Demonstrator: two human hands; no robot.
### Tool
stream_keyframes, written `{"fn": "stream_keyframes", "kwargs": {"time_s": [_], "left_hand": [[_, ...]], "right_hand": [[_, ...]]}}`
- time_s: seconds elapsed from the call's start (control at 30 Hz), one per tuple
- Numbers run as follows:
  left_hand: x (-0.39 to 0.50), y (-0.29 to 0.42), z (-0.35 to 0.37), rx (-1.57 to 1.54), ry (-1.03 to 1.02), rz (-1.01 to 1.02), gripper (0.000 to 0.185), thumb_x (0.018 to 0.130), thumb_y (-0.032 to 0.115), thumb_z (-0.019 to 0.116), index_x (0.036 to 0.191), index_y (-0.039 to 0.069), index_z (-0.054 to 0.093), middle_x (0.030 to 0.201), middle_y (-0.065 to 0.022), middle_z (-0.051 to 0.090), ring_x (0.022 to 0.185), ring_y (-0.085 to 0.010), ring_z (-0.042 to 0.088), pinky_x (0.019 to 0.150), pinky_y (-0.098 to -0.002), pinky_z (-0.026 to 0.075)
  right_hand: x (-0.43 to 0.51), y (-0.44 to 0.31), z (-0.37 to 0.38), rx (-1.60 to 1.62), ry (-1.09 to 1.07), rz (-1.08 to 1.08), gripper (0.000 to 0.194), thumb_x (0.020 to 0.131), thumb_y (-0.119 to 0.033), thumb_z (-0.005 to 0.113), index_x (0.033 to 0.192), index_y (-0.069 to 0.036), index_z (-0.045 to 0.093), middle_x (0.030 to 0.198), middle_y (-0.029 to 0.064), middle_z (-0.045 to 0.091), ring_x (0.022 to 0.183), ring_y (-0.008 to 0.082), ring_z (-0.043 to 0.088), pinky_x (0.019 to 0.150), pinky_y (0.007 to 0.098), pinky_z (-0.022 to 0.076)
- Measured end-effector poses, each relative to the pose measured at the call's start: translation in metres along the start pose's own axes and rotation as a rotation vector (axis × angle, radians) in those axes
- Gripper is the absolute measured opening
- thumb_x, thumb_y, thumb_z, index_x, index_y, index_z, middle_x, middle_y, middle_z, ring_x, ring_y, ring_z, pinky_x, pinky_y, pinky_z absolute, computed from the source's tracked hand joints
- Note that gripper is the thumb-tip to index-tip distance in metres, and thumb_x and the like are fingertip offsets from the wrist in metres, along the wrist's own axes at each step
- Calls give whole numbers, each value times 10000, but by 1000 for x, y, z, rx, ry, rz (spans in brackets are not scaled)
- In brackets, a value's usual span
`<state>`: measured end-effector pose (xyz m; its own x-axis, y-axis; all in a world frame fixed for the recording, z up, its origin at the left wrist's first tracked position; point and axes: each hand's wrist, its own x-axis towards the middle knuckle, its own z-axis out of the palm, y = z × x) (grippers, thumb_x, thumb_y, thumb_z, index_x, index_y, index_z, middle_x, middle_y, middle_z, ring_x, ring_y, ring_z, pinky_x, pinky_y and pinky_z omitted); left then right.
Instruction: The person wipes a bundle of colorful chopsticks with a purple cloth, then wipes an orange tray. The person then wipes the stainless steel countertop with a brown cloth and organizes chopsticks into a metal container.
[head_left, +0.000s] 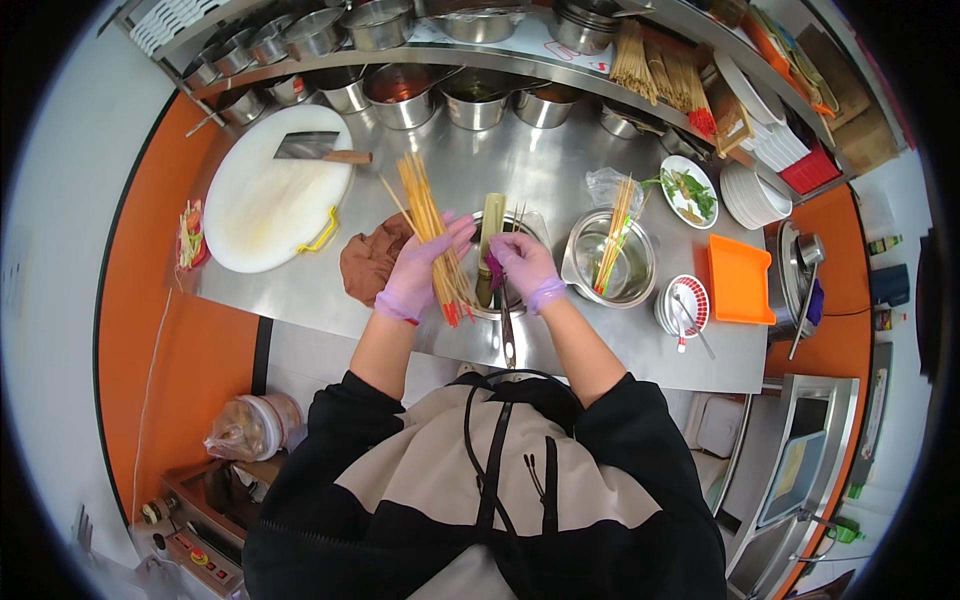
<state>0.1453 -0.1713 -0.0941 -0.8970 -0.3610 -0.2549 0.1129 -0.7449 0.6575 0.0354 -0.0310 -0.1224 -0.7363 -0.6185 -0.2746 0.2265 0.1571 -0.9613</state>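
My left hand (421, 271), in a thin translucent purple glove, holds a bundle of bamboo skewers (421, 196) with red-coloured lower ends; its fingers stay partly spread. My right hand (527, 266), gloved the same way, is over a stainless steel pot (538, 225) with its fingertips bunched together. Beside those fingertips is a small dark purple thing (493, 270); whether I grip it is unclear. A pale green bamboo-like tube (492, 217) stands in the pot between my hands. A dark utensil handle (508, 337) sticks out towards me. My hands hide much of the pot.
A brown cloth (371, 259) lies left of my left hand. Farther left, a cleaver (307, 145) rests on a round white chopping board (262, 217). On the right are a steel pot with skewers (646, 259), stacked bowls (667, 315) and an orange tray (739, 277).
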Motion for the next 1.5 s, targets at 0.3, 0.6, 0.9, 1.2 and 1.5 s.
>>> {"fn": "stream_keyframes", "kwargs": {"time_s": [0.3, 0.6, 0.9, 1.2, 1.5], "left_hand": [[20, -15, 19, -5, -96, -50, 532, 909, 65, 510, 1368, -8, 251, 1384, -207, 391, 1263, -274, 432, 1051, -393, 371], [19, -3, 3, 16, -23, 22, 510, 918, 71, 479, 1376, -3, 268, 1383, -182, 402, 1267, -273, 429, 1023, -430, 408], [9, 0, 4, -2, -57, 6, 558, 897, 48, 496, 1388, 4, 237, 1405, -191, 364, 1269, -294, 422, 1027, -458, 406], [8, -13, 15, -23, -152, -9, 617, 869, 20, 508, 1409, -5, 211, 1403, -184, 375, 1258, -299, 439, 1000, -412, 435], [11, -27, 26, -21, -107, -5, 640, 859, 15, 521, 1421, -3, 216, 1402, -180, 383, 1280, -286, 418, 1026, -381, 388]], "right_hand": [[-18, -17, -9, 42, -216, 132, 163, 862, -112, 643, 984, -3, 646, 858, 40, 653, 722, 94, 594, 646, 214, 481], [-10, -3, -41, 176, -33, 169, 162, 908, -118, 581, 1028, -11, 603, 907, 56, 645, 793, 130, 637, 692, 220, 529], [4, 37, -39, -216, 184, 32, 298, 843, -72, 589, 1112, 48, 543, 936, 107, 630, 741, 136, 619, 657, 259, 523], [-26, -10, -7, -151, -83, -126, 415, 793, -94, 710, 1152, 5, 527, 937, 86, 657, 844, 130, 630, 787, 259, 507], [-29, -1, -5, -92, -90, -81, 487, 801, -7, 670, 1236, 1, 452, 841, 54, 653, 771, 99, 624, 724, 233, 503]]}}
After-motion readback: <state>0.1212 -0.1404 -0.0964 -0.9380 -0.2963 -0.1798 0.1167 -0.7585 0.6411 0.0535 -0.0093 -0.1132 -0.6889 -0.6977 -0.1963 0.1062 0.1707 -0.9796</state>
